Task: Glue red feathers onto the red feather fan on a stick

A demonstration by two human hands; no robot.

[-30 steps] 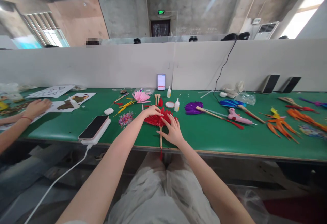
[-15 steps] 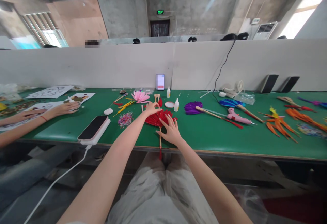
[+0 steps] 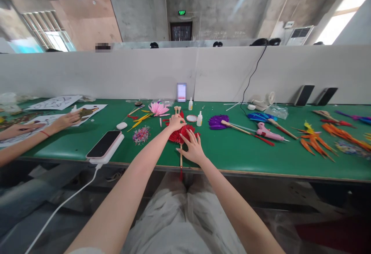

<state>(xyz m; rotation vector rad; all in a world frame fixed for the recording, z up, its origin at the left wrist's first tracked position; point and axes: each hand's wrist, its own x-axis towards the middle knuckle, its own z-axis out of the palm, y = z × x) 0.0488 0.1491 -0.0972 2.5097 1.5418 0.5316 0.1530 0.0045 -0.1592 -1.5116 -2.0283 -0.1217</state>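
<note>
A red feather fan [image 3: 174, 137] lies on the green table, its wooden handle [image 3: 181, 159] pointing toward me and a red tassel [image 3: 181, 174] hanging over the front edge. Over the fan's upper part is my left hand [image 3: 176, 122], thumb and fingertips drawn together; whatever they pinch is too small or hidden to make out. My right hand [image 3: 193, 148] rests on the fan's lower right side with its fingers spread. Right behind the fan stand a white glue bottle [image 3: 199, 120] and a small round dish [image 3: 191, 118].
Left of the fan are a pile of sequins [image 3: 141, 135], a pink feather flower [image 3: 158, 109] and a phone [image 3: 104, 144] on a cable. To the right lie a purple fan [image 3: 218, 122], a pink glue gun [image 3: 268, 131] and orange feathers [image 3: 314, 142]. A co-worker's hand [image 3: 68, 119] works at far left.
My left hand has shifted slightly right, and its fingers have come down over the fan. My right hand stays in place. The co-worker's hand has moved a little left.
</note>
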